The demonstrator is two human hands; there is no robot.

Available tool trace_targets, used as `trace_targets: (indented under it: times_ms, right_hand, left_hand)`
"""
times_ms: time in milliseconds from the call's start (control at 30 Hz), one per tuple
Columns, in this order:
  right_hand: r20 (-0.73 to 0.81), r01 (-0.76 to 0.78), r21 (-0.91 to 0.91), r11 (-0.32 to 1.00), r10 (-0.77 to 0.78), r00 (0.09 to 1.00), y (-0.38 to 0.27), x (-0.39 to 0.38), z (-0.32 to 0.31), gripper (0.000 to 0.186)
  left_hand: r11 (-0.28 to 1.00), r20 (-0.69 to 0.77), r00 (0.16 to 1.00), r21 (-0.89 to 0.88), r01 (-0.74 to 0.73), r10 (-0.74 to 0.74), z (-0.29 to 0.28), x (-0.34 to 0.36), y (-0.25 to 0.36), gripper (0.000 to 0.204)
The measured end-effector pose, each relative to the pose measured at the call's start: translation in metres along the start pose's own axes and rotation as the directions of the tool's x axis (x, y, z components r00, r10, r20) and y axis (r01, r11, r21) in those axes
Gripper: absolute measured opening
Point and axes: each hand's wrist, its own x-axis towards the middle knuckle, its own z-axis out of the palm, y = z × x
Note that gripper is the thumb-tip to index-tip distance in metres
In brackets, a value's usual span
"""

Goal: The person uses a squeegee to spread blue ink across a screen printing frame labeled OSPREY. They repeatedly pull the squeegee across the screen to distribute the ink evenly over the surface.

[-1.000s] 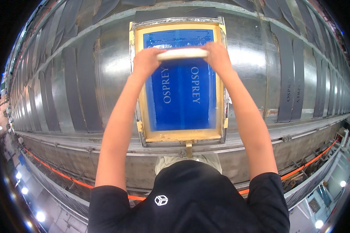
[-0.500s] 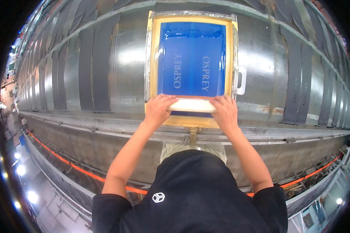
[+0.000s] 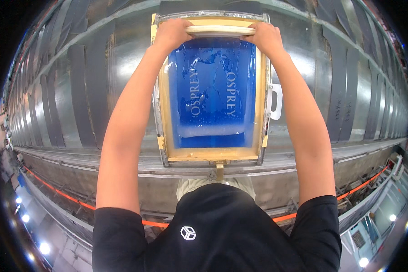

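A screen printing frame point(image 3: 160, 113) with a yellowish inner border lies on the long metal table. Its blue mesh point(image 3: 213, 95) bears pale lettering and wet, glossy streaks. At the frame's far end, my left hand point(image 3: 171, 35) grips the left end of a pale squeegee point(image 3: 220, 31). My right hand point(image 3: 266, 38) is wrapped round its right end. Both arms are stretched forward over the frame's sides. The squeegee's blade edge and part of my fingers are hidden.
A white handle point(image 3: 275, 102) sticks out from the frame's right side, and a brass-coloured bracket point(image 3: 220, 171) from its near edge. Dark grey fabric strips point(image 3: 85, 90) lie in rows along the metal table point(image 3: 127, 68). A rail point(image 3: 122, 168) runs along the near side.
Both hands have carried the squeegee from the near end of the frame to its far end. The mesh now shows wet streaks. The frame appears slightly lower and further left in view.
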Motion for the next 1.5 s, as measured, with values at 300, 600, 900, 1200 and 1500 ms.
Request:
trace_targets:
  times_ms: [300,600,900,1200,1500]
  right_hand:
    - [-0.111,0.089,0.089,0.992,-0.079,0.991,-0.033,-0.154,0.023,0.030]
    - [-0.099,0.110,0.285,0.952,-0.085,0.992,-0.078,-0.353,0.039,0.028]
    - [-0.124,-0.266,0.765,0.586,0.540,0.832,0.040,-0.201,0.059,0.036]
    - [-0.316,-0.215,0.698,0.683,0.563,0.764,-0.021,-0.177,0.026,0.029]
    - [-0.272,-0.096,0.802,0.589,0.505,0.819,-0.336,-0.128,0.077,0.032]
  left_hand:
    - [0.993,-0.046,0.998,-0.116,-0.036,0.031,0.037,-0.149,0.036,0.028]
    - [0.981,-0.182,0.975,-0.121,-0.149,0.126,0.084,-0.348,0.076,0.039]
    - [0.972,-0.064,0.993,-0.207,-0.112,0.101,0.075,-0.349,0.092,0.046]
    - [0.940,-0.145,0.981,-0.297,-0.169,0.130,0.054,-0.389,0.051,0.052]
    - [0.982,-0.021,0.996,-0.171,-0.085,0.083,-0.047,-0.470,-0.220,0.056]
